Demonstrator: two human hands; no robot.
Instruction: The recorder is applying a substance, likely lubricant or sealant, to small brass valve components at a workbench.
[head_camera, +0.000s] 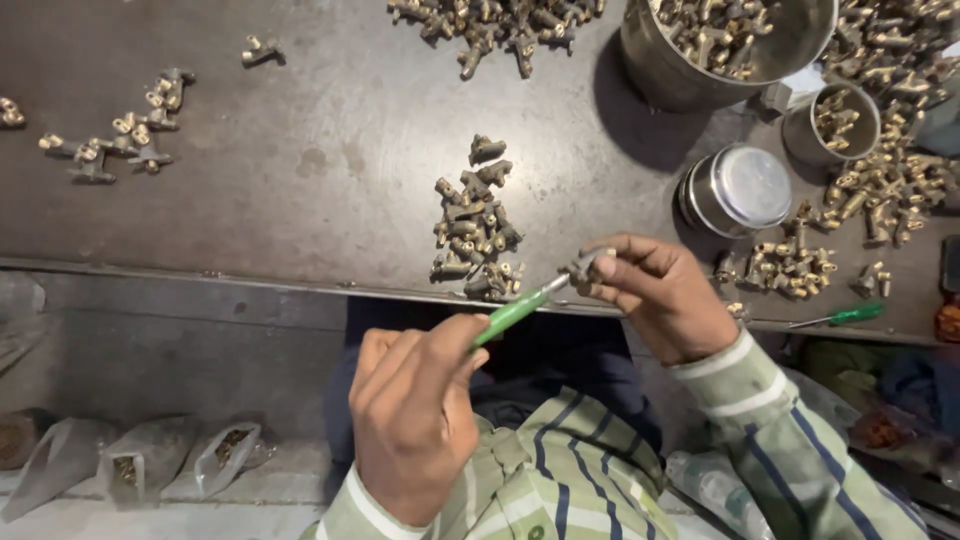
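Note:
My left hand (415, 420) grips a green-handled screwdriver (512, 312), whose metal tip points up and to the right. The tip meets a small brass fitting (585, 266) pinched between the fingers of my right hand (660, 295). Both hands hover over the near edge of a dark metal table (300, 170). Just beyond them on the table lies a pile of similar brass fittings (472, 235).
A large steel pot (680, 80) and a small steel cup (800, 135) hold fittings at the back right, beside a closed steel tin (740, 190). More fittings (880, 180) lie scattered right, left (120, 140) and far centre. A second green screwdriver (850, 315) lies right. Plastic bags (130, 460) sit on the floor.

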